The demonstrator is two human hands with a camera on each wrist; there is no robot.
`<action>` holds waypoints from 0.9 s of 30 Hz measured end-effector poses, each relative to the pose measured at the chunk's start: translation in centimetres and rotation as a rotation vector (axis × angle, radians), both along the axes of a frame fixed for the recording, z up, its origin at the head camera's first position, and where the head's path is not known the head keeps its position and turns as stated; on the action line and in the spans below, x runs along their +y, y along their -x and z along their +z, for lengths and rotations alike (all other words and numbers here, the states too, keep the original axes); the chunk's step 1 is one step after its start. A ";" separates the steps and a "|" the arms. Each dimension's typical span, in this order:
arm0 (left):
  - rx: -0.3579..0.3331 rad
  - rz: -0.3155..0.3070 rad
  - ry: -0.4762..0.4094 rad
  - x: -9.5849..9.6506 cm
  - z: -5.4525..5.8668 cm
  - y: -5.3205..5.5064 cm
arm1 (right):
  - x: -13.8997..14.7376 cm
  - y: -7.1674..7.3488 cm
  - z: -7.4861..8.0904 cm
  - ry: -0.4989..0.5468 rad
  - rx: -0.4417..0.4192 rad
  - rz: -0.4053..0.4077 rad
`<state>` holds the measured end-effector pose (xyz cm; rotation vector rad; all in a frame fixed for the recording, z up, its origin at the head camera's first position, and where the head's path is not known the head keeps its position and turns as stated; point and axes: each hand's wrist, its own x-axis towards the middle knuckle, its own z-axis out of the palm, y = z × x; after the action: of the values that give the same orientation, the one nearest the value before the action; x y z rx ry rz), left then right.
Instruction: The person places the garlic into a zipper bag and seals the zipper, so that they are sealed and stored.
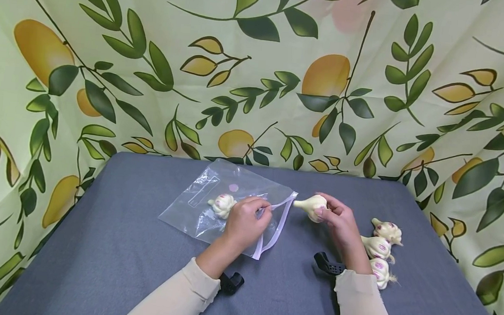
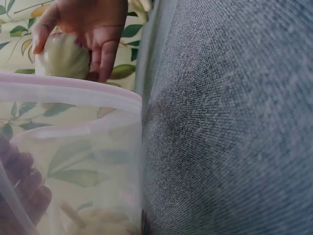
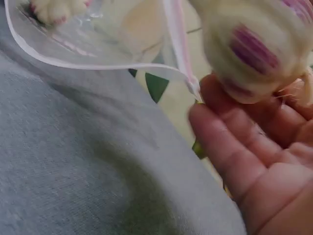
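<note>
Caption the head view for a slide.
The left hand grips a clear zip bag containing one garlic bulb; the right hand holds another bulb near the bag's open mouth.

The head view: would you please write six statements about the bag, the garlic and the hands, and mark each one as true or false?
1. The right hand holds a garlic bulb. True.
2. The left hand holds the clear bag near its opening. True.
3. The bag is sealed along its whole edge. False: its mouth stands open.
4. Three bulbs show inside the bag. False: only one bulb shows inside.
5. Three other bulbs lie on the grey table, to the right of the bag. True.
6. The bulb in the right hand is inside the bag. False: it is just outside the opening.
</note>
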<state>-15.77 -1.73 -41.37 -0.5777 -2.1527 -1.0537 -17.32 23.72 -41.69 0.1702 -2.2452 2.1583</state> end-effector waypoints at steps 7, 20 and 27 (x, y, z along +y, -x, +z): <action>0.012 -0.004 0.002 0.0 0.1 -0.1 | -1.1 -0.3 0.1 -0.143 -0.070 0.414; 0.016 -0.027 0.036 0.5 0.4 -0.6 | -6.2 -0.3 -1.0 -0.429 0.040 0.371; 0.031 -0.013 0.067 0.9 0.1 -0.8 | -7.5 -0.4 -1.8 -0.487 0.120 0.223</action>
<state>-14.94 -0.82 -41.27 -0.6358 -2.1670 -0.9766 -16.88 16.26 -43.48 0.5644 -2.7410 1.5784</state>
